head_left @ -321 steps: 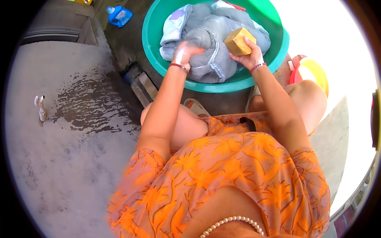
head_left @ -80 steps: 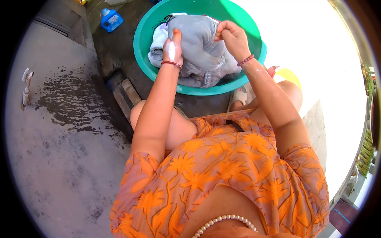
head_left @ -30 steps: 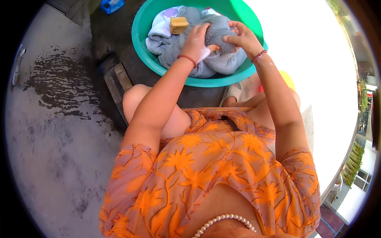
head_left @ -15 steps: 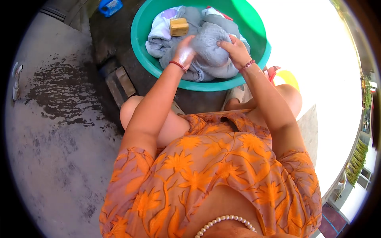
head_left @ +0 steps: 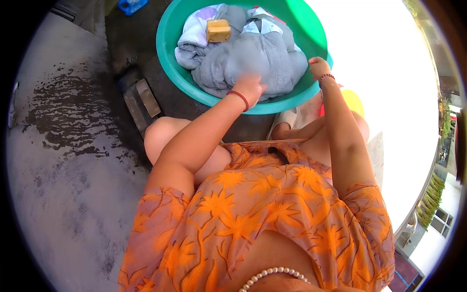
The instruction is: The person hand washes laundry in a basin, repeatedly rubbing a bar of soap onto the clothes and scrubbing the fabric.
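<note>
A bulky grey fleece cloth (head_left: pixel 277 58) lies bunched in a green basin (head_left: pixel 170 63). My left hand (head_left: pixel 249 88), with a red bracelet at the wrist, presses closed against the cloth's near edge, its fingers bent into the fabric. At the basin's right rim is my right hand (head_left: pixel 319 67), off the cloth, its fingers curled with nothing visible in them. A yellow-brown soap bar (head_left: pixel 218 30) rests on white fabric with a purple patch (head_left: pixel 194 30) at the basin's left. White pieces (head_left: pixel 270 26) show on top of the grey cloth toward the back.
A blue plastic container (head_left: pixel 132 6) stands on dark ground beyond the basin's left side. Nearer is a brick-like block (head_left: pixel 147 97). A yellow and red object (head_left: pixel 352 101) sits by my right knee. Wet marks (head_left: pixel 73 117) streak the concrete at left; bright sunlit ground lies right.
My right hand has let go of the grey cloth and moved right to the rim. My left hand has shifted right and toward me. The cloth lies flatter and more spread.
</note>
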Demonstrator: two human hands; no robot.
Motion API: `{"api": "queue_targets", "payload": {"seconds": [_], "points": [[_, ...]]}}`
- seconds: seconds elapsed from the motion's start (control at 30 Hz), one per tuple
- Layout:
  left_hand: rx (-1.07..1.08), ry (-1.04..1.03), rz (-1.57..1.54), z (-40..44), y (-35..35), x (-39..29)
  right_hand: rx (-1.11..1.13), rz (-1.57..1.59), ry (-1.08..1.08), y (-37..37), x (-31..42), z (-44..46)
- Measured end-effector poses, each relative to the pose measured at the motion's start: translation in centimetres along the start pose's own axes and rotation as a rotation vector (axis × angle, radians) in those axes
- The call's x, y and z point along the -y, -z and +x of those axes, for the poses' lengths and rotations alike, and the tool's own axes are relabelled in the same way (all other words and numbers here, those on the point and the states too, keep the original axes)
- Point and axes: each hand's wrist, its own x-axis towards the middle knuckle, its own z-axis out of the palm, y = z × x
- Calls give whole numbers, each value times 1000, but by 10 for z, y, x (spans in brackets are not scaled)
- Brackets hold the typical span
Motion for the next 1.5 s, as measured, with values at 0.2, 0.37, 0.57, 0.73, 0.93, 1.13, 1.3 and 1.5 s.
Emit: {"api": "queue_targets", "payload": {"seconds": [0.2,0.37,0.57,0.73,0.93,1.13,1.3,1.5], "points": [[284,153,-179,17,30,-16,-84,43,501,-33,108,-15],[-60,217,86,5,34,-9,211,-63,613,-145,196,39],[333,158,33,4,8,2,171,-673,761,-278,241,48],[421,116,-85,5,17,9,590,-657,754,-270,237,77],[360,96,-79,3,6,8,786,602,271,-256,194,113],[435,59,-44,7,10,6,953,740,398,-117,216,64],[498,55,13,16,7,1,506,-636,1037,-99,177,-49],[642,172,37,15,-7,-4,108,-683,715,-148,136,-6]]}}
